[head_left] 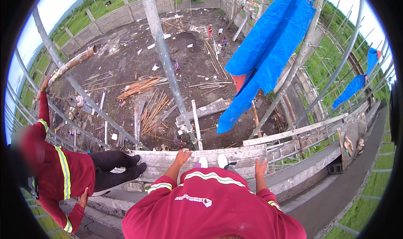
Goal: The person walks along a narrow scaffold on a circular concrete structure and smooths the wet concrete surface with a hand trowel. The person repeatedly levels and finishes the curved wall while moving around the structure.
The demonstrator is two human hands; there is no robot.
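Note:
My left hand (183, 156) is in front of me at the left, fingers loosely apart and nothing in it. My right hand (260, 167) hangs on the other side, fingers apart and also holding nothing. Between them, my white-toed shoes (222, 159) stand on a walkway of worn wooden planks (161, 160) high above the ground. Both hands are near the planks in the picture; I cannot make out any contact. To my left, a co-worker in a red striped shirt (79, 172) has one hand raised at a rusty pipe (73, 67).
Steel scaffold poles (166, 58) rise before me. A blue tarp (268, 50) hangs at the right. A concrete ledge (306, 165) runs right, with a grey board (351, 143) upright on it. Far below lie lumber piles (142, 88) and several people.

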